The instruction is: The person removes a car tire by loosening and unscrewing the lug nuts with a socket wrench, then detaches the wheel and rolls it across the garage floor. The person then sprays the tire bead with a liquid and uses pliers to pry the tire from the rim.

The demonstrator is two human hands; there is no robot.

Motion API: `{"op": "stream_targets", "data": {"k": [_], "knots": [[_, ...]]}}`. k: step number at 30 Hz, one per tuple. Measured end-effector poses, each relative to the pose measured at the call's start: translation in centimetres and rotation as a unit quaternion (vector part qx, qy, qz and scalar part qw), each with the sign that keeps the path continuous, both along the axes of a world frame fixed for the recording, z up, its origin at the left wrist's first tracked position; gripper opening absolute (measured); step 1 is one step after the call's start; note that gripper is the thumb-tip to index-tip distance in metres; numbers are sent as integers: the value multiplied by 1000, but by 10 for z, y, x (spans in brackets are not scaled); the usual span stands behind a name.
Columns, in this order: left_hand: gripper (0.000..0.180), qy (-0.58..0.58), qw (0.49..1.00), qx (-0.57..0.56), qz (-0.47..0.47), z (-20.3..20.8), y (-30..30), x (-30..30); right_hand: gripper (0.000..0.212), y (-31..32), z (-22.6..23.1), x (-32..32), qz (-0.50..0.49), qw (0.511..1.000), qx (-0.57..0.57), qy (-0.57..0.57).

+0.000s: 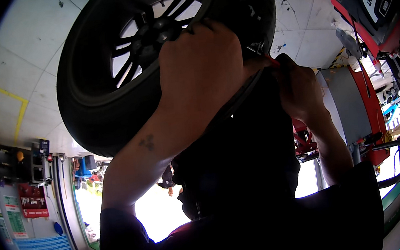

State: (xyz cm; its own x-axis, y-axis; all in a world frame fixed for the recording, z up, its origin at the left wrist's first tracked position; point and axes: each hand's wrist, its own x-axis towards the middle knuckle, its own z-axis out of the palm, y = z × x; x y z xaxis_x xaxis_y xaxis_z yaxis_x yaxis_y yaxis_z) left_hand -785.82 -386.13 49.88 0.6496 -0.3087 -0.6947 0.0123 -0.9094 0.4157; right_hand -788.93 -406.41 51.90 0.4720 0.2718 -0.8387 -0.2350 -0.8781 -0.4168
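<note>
A black tyre on a dark multi-spoke wheel (96, 122) leans in front of me, tilted. My left hand (203, 68) lies over the tyre's near sidewall, its fingers curled toward the rim opening and its thumb stretched right along the tread. Dark pale-flecked marks run along the tread at the upper right. Beside that thumb, my right hand (298, 86) is closed around a slim red-handled tool (272, 61). A thin metal part shows at the tread by the tool's tip; the exact kind of tool is too dark to make out.
Pale floor tiles (24, 56) with a yellow line spread at the left. A red and black machine (362, 12) stands at upper right, with a grey and red cabinet (348, 103) below it. At the left are a red tool board (33, 201) and wall posters (44, 249). A distant person (166, 178) shows behind.
</note>
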Motion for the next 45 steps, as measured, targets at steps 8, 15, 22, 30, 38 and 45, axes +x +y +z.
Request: {"op": "stream_targets", "data": {"k": [8, 15, 22, 30, 38, 45], "knots": [[65, 20, 998, -52, 42, -4, 17, 0, 23, 19, 17, 0, -82, 994, 1, 67], [72, 45, 989, -121, 67, -7, 35, 0, 35, 2, 22, -2, -94, 985, 29, 142], [87, 107, 980, -149, 74, -5, 43, 4, 36, -8, 21, -16, -221, 962, 101, 123], [88, 100, 981, -150, 70, -7, 41, 1, 40, -18, 19, -18, -226, 961, 126, 94], [26, -66, 970, -232, 28, 8, 26, 11, 32, -21, 33, -24, -276, 953, 108, 55], [22, -102, 989, -77, -67, 45, -3, 7, 42, -81, 99, -15, -287, 956, 57, 34]]}}
